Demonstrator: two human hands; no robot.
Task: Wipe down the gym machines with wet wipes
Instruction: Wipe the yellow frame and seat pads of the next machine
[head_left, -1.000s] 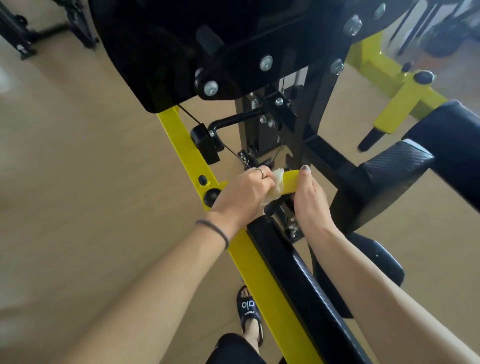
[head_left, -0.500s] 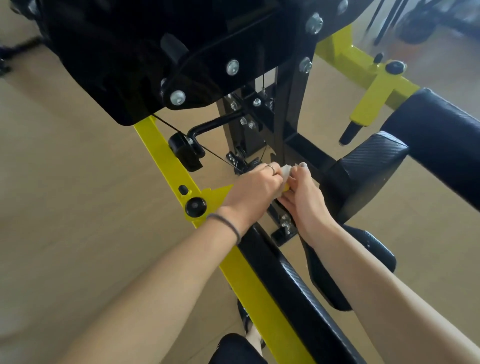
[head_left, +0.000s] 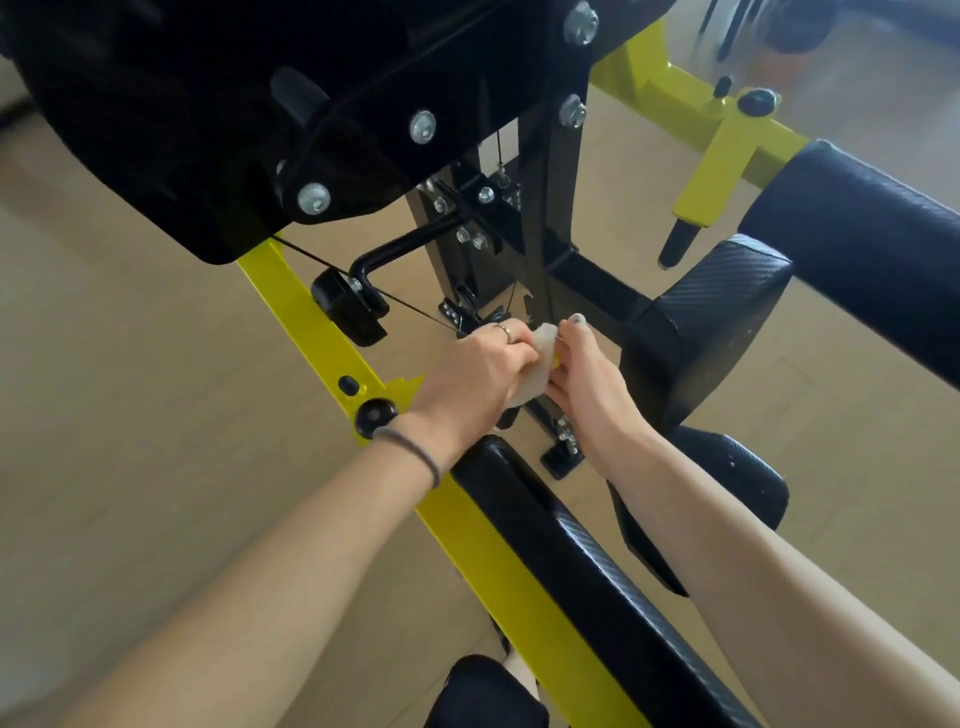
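Observation:
A gym machine with a yellow frame bar (head_left: 306, 312) and black padded parts fills the view. My left hand (head_left: 470, 379), with a ring and a dark wrist band, is closed around a crumpled white wet wipe (head_left: 537, 364) pressed on a small yellow part at the machine's centre. My right hand (head_left: 584, 384) sits right against it, fingers curled on that same yellow part, which is almost fully hidden. Both hands meet just above the end of the long black pad (head_left: 566, 551).
A large black shroud (head_left: 260, 104) hangs overhead at the top. A black carbon-pattern pad (head_left: 711, 322) and a thick black roller (head_left: 857, 249) lie to the right. A thin cable and a black stopper (head_left: 345, 306) run left of my hands. Beige floor surrounds the machine.
The yellow part, visible a second ago between my hands, is now nearly covered as the hands closed together. The view has shifted closer and slightly left; the wipe stays in my left hand.

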